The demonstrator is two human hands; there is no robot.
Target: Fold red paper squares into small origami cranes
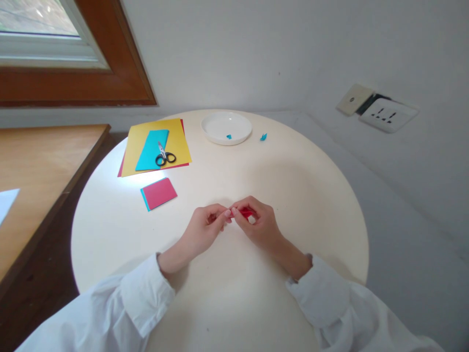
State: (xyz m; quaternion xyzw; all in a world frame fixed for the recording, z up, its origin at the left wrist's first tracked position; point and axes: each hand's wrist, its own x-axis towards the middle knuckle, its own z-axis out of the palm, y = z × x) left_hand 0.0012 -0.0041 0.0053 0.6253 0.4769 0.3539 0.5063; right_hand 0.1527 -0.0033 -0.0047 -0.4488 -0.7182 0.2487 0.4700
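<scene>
Over the middle of a round white table, my left hand (208, 222) and my right hand (259, 220) meet fingertip to fingertip. Between them is a small folded piece of red paper (247, 213), pinched from both sides by thumbs and forefingers. Its full shape is partly hidden by my fingers. To the left of my hands lies a small stack of red and blue paper rectangles (159, 193), red on top.
Behind the stack, scissors (165, 156) rest on folded blue paper (149, 150) above yellow and red sheets (179, 142). At the back stands a white plate (220, 126) holding a blue paper scrap (229, 137). A small folded blue paper piece (264, 137) lies beside it.
</scene>
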